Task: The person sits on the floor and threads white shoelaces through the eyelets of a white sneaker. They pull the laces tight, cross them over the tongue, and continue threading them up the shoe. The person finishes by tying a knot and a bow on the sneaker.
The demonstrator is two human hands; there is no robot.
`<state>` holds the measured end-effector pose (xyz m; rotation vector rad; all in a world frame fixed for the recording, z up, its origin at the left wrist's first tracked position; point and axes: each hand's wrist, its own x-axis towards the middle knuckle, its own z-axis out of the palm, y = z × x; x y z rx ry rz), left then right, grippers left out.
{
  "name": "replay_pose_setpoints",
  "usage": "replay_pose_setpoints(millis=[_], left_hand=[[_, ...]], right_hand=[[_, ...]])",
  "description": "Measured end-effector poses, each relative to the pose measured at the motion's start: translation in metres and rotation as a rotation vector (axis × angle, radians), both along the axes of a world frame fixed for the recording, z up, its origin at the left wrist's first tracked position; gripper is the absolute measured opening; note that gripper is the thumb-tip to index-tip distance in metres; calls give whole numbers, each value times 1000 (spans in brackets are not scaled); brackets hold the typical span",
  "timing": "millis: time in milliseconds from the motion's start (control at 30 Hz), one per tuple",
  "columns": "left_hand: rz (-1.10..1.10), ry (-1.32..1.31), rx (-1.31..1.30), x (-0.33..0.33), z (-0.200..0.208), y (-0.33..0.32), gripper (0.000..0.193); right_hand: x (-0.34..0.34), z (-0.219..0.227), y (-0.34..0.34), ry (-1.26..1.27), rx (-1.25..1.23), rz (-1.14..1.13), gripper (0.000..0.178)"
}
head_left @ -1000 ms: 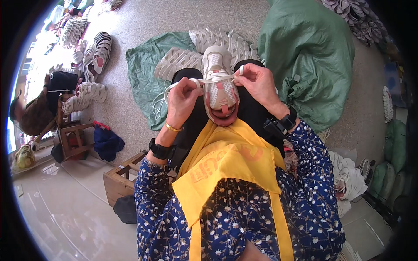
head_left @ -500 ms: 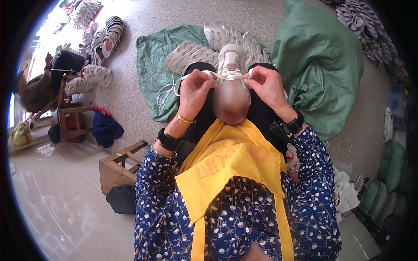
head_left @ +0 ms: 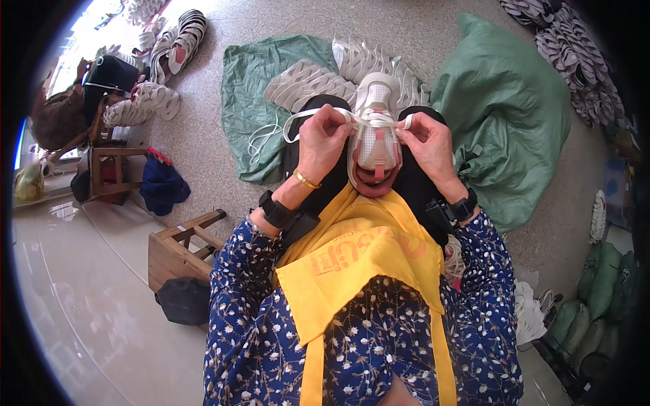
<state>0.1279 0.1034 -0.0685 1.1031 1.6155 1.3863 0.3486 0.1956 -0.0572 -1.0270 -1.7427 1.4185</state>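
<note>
A white and pink sneaker (head_left: 376, 157) lies between my black-clad knees, its toe pointing away and its pink-lined opening toward me. Across it runs a white shoelace (head_left: 374, 123), stretched between my two hands. My left hand (head_left: 321, 143) pinches the lace at the shoe's left side, and a loose length loops out beyond it to the left. On the other side, my right hand (head_left: 429, 145) pinches the lace between thumb and fingers. A yellow apron (head_left: 359, 250) covers my lap just below the shoe's heel.
Rows of pale shoe uppers (head_left: 308, 84) lie on a green sheet (head_left: 244, 74) ahead. A big green sack (head_left: 508, 122) rests at the right. Wooden stools (head_left: 177, 254) stand at the left, one with a dark cap beside it. More shoes (head_left: 575, 64) are piled far right.
The view has shifted slightly, so the shoe and both hands sit a little farther right in it. Both hands still pinch the lace across the shoe.
</note>
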Motion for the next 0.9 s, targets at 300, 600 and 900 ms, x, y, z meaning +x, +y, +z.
replay_pose_setpoints(millis=[300,600,900], left_hand=[[49,252,-35,10,20,-3,13],[-33,456,220,13,17,2,14],[-1,388,75,11,15,1,12]], right_hand=[[1,-6,1,44,-40,6,5],[1,-7,3,22,-39,13,5],[-1,1,4,51,-87,17,6]])
